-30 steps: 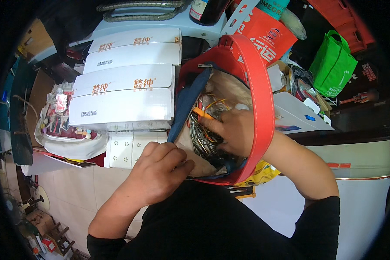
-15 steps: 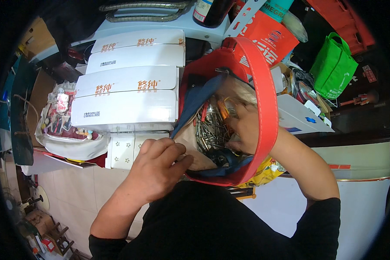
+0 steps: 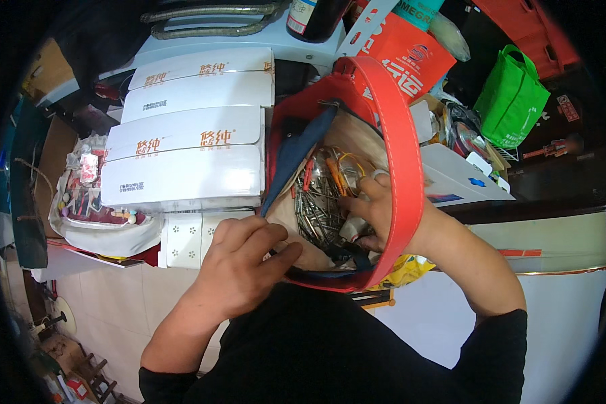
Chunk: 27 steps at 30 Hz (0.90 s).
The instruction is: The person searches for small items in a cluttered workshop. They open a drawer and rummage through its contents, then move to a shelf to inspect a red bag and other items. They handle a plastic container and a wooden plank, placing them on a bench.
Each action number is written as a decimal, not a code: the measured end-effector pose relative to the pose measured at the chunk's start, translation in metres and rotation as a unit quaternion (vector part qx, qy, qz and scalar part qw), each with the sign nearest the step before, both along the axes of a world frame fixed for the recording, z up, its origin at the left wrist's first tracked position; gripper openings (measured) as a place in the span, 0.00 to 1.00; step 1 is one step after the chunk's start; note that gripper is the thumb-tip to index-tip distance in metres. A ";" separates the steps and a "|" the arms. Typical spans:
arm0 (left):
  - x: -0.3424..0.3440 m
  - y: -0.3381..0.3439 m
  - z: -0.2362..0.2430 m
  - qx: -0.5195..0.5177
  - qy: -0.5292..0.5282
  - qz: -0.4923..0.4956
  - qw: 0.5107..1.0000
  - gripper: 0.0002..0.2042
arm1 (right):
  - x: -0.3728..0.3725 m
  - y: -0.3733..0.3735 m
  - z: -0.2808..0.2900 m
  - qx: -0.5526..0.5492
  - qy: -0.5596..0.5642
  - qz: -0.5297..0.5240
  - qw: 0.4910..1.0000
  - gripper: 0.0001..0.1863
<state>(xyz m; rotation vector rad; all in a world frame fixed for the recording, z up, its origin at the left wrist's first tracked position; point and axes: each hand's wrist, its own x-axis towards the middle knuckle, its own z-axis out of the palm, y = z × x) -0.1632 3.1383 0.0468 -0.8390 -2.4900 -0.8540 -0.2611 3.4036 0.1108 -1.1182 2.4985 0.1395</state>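
A red tool bag [image 3: 409, 168] with a tall stitched handle stands before me, its top gaping. Dark blue cloth [image 3: 301, 151] edges its beige lining. My left hand [image 3: 246, 262] is closed, fingers curled over the bag's near left rim and pinching the cloth. Reaching under the handle, my right hand [image 3: 374, 209] is inside the bag with its fingers bent. A small whitish piece [image 3: 351, 229] shows by its fingertips; its kind is unclear. Slim metal tools or bits [image 3: 316, 219] lie heaped in the bag, beside an orange-handled tool [image 3: 334, 176] and red-handled ones [image 3: 308, 174].
White cartons [image 3: 182, 168] are stacked left of the bag. Farther left is a white pouch [image 3: 108, 232] of small items. A dark bottle [image 3: 316, 20] stands behind; a red printed bag [image 3: 411, 57] and green bag [image 3: 512, 97] are at the back right.
My right hand has drawn slightly nearer and curled its fingers, and the whitish piece now shows by them. The view has shifted a little; my left hand keeps its hold on the rim.
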 end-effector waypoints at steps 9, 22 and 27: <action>0.000 -0.002 0.003 -0.017 0.009 0.005 1.000 0.17 | -0.003 -0.006 -0.007 -0.062 0.006 0.014 0.998 0.22; 0.003 -0.002 0.001 -0.021 -0.002 0.008 1.000 0.17 | -0.015 -0.014 -0.016 -0.232 -0.018 0.063 0.970 0.13; 0.001 0.002 0.005 -0.021 0.000 0.005 1.000 0.17 | -0.042 -0.048 -0.050 -0.143 -0.046 0.005 0.989 0.15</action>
